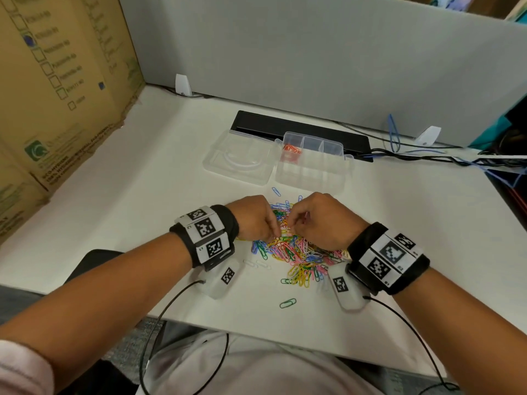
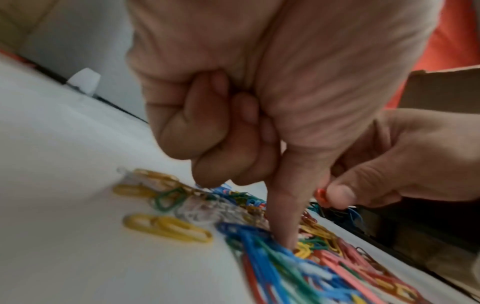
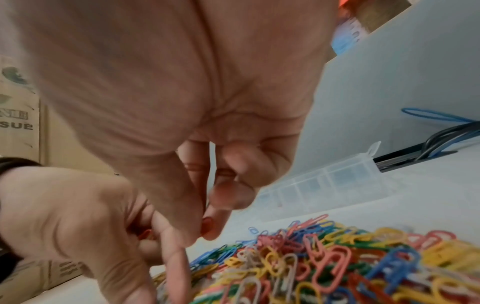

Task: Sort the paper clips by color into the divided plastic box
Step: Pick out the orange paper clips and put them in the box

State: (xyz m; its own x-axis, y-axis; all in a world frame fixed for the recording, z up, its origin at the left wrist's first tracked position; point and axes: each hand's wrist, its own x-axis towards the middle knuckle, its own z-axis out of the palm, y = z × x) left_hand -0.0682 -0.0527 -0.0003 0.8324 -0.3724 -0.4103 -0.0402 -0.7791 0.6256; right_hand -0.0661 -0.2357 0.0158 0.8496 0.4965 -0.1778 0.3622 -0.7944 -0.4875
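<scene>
A heap of mixed coloured paper clips (image 1: 293, 248) lies mid-table. Behind it stands the clear divided box (image 1: 328, 172), its lid (image 1: 239, 158) folded open to the left, with orange-red clips (image 1: 291, 149) in one back compartment. My right hand (image 1: 291, 223) hovers over the heap and pinches a red clip (image 2: 321, 197) between thumb and forefinger. My left hand (image 1: 272, 233) has one straight finger (image 2: 288, 216) pressed into the heap and the others curled. A bit of red (image 3: 145, 234) shows inside those curled fingers in the right wrist view.
Stray clips lie around the heap: a green one (image 1: 288, 303) near the front edge, a blue one (image 1: 276, 191) by the box, white ones (image 1: 256, 264). Cardboard boxes (image 1: 57, 95) wall the left, a grey partition (image 1: 313, 52) the back, with a black cable tray (image 1: 299, 128) and cables (image 1: 427, 155).
</scene>
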